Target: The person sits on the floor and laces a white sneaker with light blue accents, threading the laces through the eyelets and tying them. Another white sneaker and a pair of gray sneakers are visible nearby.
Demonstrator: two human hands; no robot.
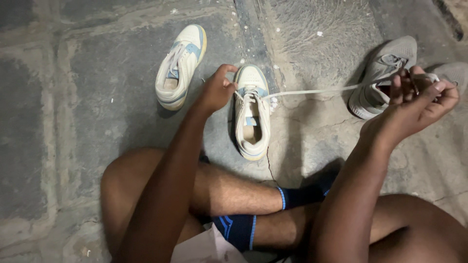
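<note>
A white sneaker with pale blue trim point(251, 114) stands on the stone floor just in front of my crossed legs. My left hand point(216, 90) pinches the lace at the shoe's upper eyelets, on its left side. A long white lace point(317, 90) runs taut from the shoe out to the right. My right hand point(418, 103) holds the far end of that lace, fingers curled around it, raised above the floor.
The matching white and blue sneaker point(179, 65) lies tilted at the upper left. A grey sneaker point(382, 75) sits at the upper right, with part of another grey shoe point(454, 73) at the right edge. My legs in dark blue socks point(298, 196) cross below.
</note>
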